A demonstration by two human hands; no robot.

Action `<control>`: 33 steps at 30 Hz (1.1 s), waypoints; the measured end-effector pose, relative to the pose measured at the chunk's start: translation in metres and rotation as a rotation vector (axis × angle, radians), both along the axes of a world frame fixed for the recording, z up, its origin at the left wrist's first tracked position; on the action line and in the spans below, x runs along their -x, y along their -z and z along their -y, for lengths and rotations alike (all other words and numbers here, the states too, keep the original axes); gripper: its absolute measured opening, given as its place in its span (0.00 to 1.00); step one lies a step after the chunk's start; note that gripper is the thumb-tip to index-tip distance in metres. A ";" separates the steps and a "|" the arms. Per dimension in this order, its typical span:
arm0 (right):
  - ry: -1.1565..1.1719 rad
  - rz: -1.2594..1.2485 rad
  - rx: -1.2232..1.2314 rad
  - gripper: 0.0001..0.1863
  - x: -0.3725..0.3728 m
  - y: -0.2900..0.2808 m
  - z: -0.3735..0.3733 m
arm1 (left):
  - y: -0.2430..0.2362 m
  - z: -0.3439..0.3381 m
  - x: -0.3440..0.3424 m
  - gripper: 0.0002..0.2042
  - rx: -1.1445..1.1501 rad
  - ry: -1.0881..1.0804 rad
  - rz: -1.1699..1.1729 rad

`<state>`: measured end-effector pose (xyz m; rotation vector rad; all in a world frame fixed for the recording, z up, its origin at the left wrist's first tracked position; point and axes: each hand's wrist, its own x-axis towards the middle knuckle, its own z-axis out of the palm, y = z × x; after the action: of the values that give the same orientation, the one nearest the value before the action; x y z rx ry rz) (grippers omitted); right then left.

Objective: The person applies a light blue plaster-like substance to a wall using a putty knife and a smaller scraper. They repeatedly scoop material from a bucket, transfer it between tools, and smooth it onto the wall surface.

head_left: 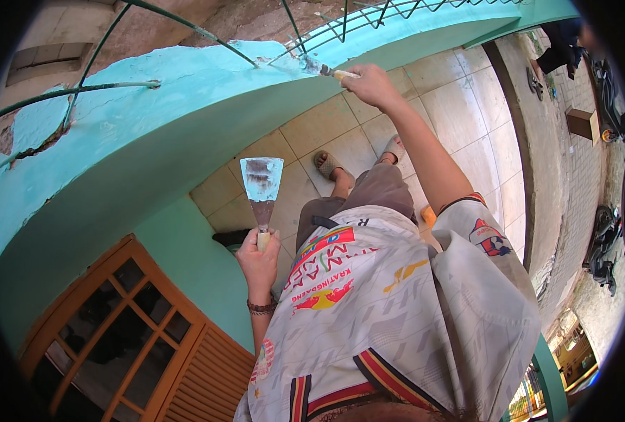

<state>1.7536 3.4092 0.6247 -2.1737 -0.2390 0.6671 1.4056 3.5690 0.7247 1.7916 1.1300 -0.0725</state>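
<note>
My left hand point(256, 264) is closed around the pale handle of a wide putty knife point(262, 179), held blade up. Light blue paint or filler with dark smears covers its blade. Farther out, my outstretched right hand point(370, 86) grips a smaller putty knife point(333, 72) by its light handle. That blade meets the top edge of the turquoise wall ledge point(186, 67), close to the foot of the green metal bars point(298, 32). Pale bluish material shows around the blade tip; whether it sits on the blade or the ledge I cannot tell.
Cracked, broken plaster point(48, 141) runs along the ledge at the left. A brown wooden door with glass panes point(108, 337) stands at the lower left. Beige tiles point(460, 105) lie under my sandals point(330, 165). Beyond the floor's edge are a cardboard box point(581, 125) and another person point(562, 46).
</note>
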 end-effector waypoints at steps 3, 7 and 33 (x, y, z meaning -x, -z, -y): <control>0.011 -0.068 -0.042 0.19 0.002 -0.004 0.001 | 0.003 0.000 0.001 0.05 0.010 -0.009 0.009; 0.017 -0.117 -0.074 0.19 0.006 -0.003 0.008 | 0.001 -0.002 -0.002 0.05 0.022 0.003 0.015; 0.054 0.570 0.135 0.13 -0.014 0.008 -0.087 | 0.027 -0.006 0.012 0.06 0.043 -0.014 -0.017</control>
<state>1.7679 3.4960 0.6168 -2.4518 -0.4390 0.0167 1.3938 3.5749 0.6980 1.7477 1.1448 -0.1033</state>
